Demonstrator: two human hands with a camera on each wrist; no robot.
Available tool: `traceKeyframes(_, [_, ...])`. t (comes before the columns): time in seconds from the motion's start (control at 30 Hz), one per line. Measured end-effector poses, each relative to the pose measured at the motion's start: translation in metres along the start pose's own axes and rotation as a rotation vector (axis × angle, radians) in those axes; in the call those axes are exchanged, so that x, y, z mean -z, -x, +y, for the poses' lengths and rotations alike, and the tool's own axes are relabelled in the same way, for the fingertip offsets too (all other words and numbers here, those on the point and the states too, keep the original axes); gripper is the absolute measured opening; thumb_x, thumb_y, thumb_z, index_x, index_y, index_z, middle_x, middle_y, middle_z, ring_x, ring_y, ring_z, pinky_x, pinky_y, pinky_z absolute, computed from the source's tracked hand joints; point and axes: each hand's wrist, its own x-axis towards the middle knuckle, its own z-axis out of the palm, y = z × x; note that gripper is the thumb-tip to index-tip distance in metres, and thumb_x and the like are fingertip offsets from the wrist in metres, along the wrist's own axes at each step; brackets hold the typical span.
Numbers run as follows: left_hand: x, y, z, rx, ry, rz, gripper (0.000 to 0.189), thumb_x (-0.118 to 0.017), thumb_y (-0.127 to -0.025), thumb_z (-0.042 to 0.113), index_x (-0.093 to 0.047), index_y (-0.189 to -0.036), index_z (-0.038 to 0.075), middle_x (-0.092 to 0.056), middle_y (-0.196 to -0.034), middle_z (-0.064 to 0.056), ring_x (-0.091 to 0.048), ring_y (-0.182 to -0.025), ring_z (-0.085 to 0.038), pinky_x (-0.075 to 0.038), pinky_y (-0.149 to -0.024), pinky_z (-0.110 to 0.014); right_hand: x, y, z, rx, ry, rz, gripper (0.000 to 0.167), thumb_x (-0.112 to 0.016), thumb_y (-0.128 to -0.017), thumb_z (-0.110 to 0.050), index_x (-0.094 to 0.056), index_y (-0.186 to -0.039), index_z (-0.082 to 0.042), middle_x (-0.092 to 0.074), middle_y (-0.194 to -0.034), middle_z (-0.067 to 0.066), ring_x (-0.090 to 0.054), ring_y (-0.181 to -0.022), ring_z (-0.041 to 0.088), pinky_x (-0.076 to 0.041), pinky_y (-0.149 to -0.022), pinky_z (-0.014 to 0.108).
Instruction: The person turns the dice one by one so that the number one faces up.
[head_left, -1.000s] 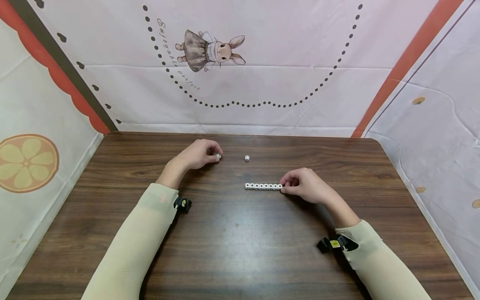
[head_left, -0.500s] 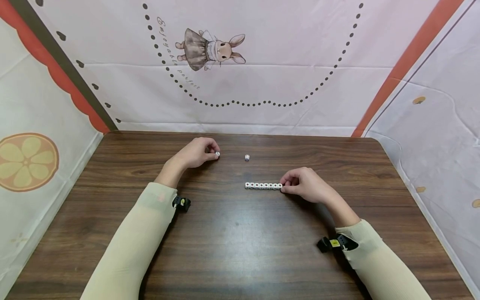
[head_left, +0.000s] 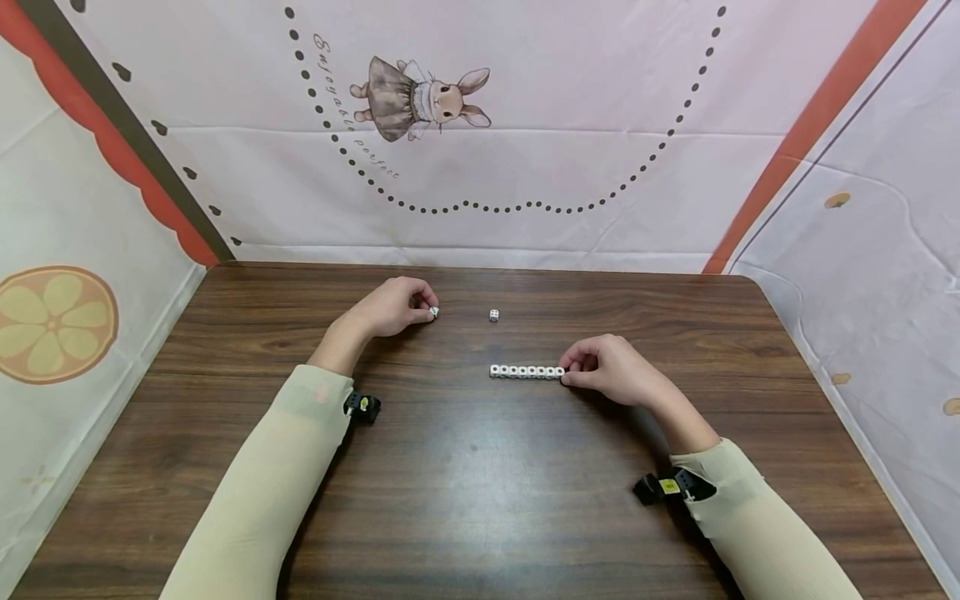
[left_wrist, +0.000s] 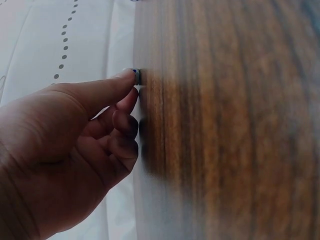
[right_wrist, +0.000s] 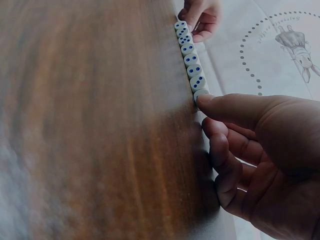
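Observation:
Between the thumb and fingers of my left hand point(head_left: 392, 307), near the table's far edge, is a small white die point(head_left: 434, 312). Only a sliver of that die point(left_wrist: 137, 76) shows past the thumb in the left wrist view. My right hand point(head_left: 611, 371) pinches the right end of a straight row of white dice point(head_left: 527, 372). Touching side by side, the dice show red-centred tops in the head view and blue pips on their near faces in the right wrist view. The thumb partly covers the end die point(right_wrist: 199, 94). A loose die point(head_left: 494, 316) sits behind the row.
Everything lies on a dark wood-grain table point(head_left: 480, 500). A pale printed cloth point(head_left: 570, 100) rises behind it, with more cloth along both sides. A black wrist camera point(head_left: 363, 407) is strapped to the left sleeve, another wrist camera point(head_left: 660, 488) to the right.
My left hand has drifted slightly left with its die, and the die has turned between the fingers. The right hand, the row and the loose die stay where they were.

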Motion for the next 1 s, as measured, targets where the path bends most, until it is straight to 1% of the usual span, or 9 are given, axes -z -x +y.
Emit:
traceKeyframes(0.1, [0.000, 0.000, 0.000, -0.009, -0.001, -0.001, 0.012, -0.075, -0.100, 0.010, -0.072, -0.111, 0.005, -0.070, -0.100, -0.006, -0.062, -0.091, -0.022, -0.048, -0.086, -0.041, 0.000, 0.000, 0.000, -0.004, -0.003, -0.002, 0.006, -0.082, -0.094, -0.015, -0.078, -0.098, -0.017, -0.067, -0.081, -0.009, -0.062, -0.075, 0.013, -0.050, -0.070, 0.032])
traceKeyframes(0.2, [0.000, 0.001, 0.000, -0.003, 0.003, 0.004, 0.021, -0.079, -0.097, 0.011, -0.071, -0.115, 0.004, -0.068, -0.101, -0.007, -0.061, -0.094, -0.023, -0.048, -0.089, -0.041, 0.000, 0.000, 0.001, -0.006, -0.006, -0.003, 0.006, -0.082, -0.094, -0.015, -0.078, -0.098, -0.018, -0.067, -0.081, -0.008, -0.062, -0.075, 0.013, -0.050, -0.070, 0.032])
traceKeyframes(0.27, [0.000, 0.001, 0.000, 0.017, 0.007, 0.012, 0.028, -0.082, -0.095, 0.014, -0.069, -0.116, 0.003, -0.067, -0.101, -0.007, -0.061, -0.094, -0.023, -0.047, -0.089, -0.041, 0.000, 0.000, 0.001, -0.008, -0.010, -0.003, 0.006, -0.082, -0.094, -0.015, -0.078, -0.098, -0.018, -0.067, -0.081, -0.008, -0.062, -0.075, 0.013, -0.050, -0.070, 0.032])
traceKeyframes(0.37, [-0.001, 0.003, 0.004, 0.069, 0.002, 0.034, 0.036, -0.086, -0.092, 0.023, -0.066, -0.115, 0.003, -0.066, -0.101, -0.008, -0.060, -0.094, -0.024, -0.048, -0.090, -0.042, 0.000, 0.000, 0.001, -0.012, -0.015, -0.005, 0.007, -0.082, -0.094, -0.015, -0.078, -0.098, -0.018, -0.067, -0.081, -0.008, -0.062, -0.075, 0.013, -0.050, -0.070, 0.032])
traceKeyframes(0.47, [-0.003, 0.003, 0.009, 0.112, -0.024, 0.059, 0.038, -0.086, -0.092, 0.030, -0.065, -0.110, 0.003, -0.064, -0.099, -0.008, -0.059, -0.091, -0.024, -0.048, -0.088, -0.042, 0.000, 0.000, 0.001, -0.014, -0.016, -0.004, 0.007, -0.083, -0.094, -0.015, -0.078, -0.098, -0.018, -0.067, -0.081, -0.008, -0.062, -0.075, 0.013, -0.050, -0.070, 0.032])
traceKeyframes(0.53, [-0.005, 0.003, 0.012, 0.130, -0.043, 0.073, 0.039, -0.085, -0.092, 0.033, -0.065, -0.107, 0.003, -0.064, -0.097, -0.008, -0.059, -0.089, -0.025, -0.049, -0.086, -0.041, 0.000, 0.000, 0.001, -0.014, -0.015, -0.003, 0.007, -0.083, -0.094, -0.015, -0.078, -0.098, -0.018, -0.067, -0.081, -0.008, -0.062, -0.075, 0.013, -0.050, -0.070, 0.032])
traceKeyframes(0.6, [-0.006, 0.001, 0.014, 0.133, -0.060, 0.079, 0.038, -0.085, -0.092, 0.033, -0.065, -0.103, 0.003, -0.063, -0.094, -0.007, -0.059, -0.087, -0.025, -0.049, -0.084, -0.040, -0.001, 0.000, 0.001, -0.013, -0.013, -0.003, 0.007, -0.083, -0.093, -0.016, -0.078, -0.098, -0.018, -0.067, -0.081, -0.008, -0.061, -0.074, 0.013, -0.050, -0.069, 0.031])
traceKeyframes(0.7, [-0.008, 0.000, 0.015, 0.131, -0.078, 0.083, 0.035, -0.085, -0.092, 0.032, -0.066, -0.100, 0.004, -0.064, -0.092, -0.007, -0.059, -0.086, -0.024, -0.049, -0.084, -0.039, -0.001, 0.000, 0.001, -0.012, -0.010, -0.004, 0.007, -0.083, -0.093, -0.016, -0.078, -0.098, -0.018, -0.067, -0.081, -0.008, -0.061, -0.074, 0.013, -0.050, -0.069, 0.031])
traceKeyframes(1.0, [-0.008, 0.000, 0.016, 0.096, -0.092, 0.084, 0.026, -0.084, -0.093, 0.023, -0.068, -0.100, 0.003, -0.065, -0.093, -0.008, -0.060, -0.088, -0.025, -0.049, -0.087, -0.041, -0.001, 0.000, 0.001, -0.008, -0.008, -0.002, 0.007, -0.083, -0.093, -0.015, -0.078, -0.098, -0.018, -0.067, -0.080, -0.008, -0.061, -0.074, 0.013, -0.050, -0.069, 0.031])
